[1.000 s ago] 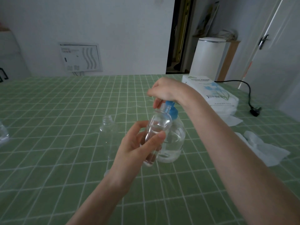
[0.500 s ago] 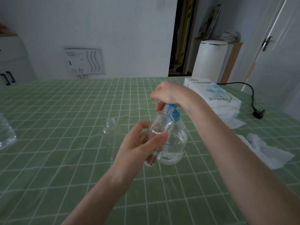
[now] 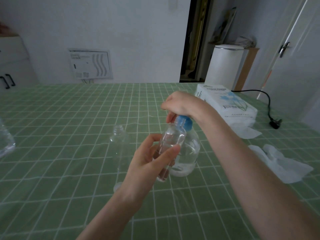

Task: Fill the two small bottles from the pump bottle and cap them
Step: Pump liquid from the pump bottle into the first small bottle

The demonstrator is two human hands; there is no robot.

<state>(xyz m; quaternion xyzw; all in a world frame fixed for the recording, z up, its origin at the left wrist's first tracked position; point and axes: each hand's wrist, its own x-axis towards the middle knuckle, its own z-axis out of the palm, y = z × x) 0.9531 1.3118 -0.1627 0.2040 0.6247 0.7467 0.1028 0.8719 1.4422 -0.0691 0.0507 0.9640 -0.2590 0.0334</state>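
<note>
My left hand (image 3: 149, 163) grips a small clear bottle (image 3: 171, 141), tilted with its mouth up under the blue pump head. The pump bottle (image 3: 188, 153), clear with a blue top (image 3: 186, 122), stands on the green checked tablecloth just behind it. On the pump head rests my right hand (image 3: 180, 104), fingers curled over it. A second small clear bottle (image 3: 118, 135) stands uncapped to the left, apart from both hands. Some clear liquid shows in the held bottle. A small clear cap-like piece (image 3: 117, 186) lies near my left wrist.
A white tissue pack (image 3: 226, 104) lies at the right rear, with loose tissues (image 3: 280, 161) in front of it. A black cable and plug (image 3: 275, 122) trail at the far right. Part of another clear bottle (image 3: 5, 142) shows at the left edge.
Both hands and the bottles have stayed nearly in place; my head has shifted slightly, so the scene sits a little lower and right. My right hand stays on the pump head.
</note>
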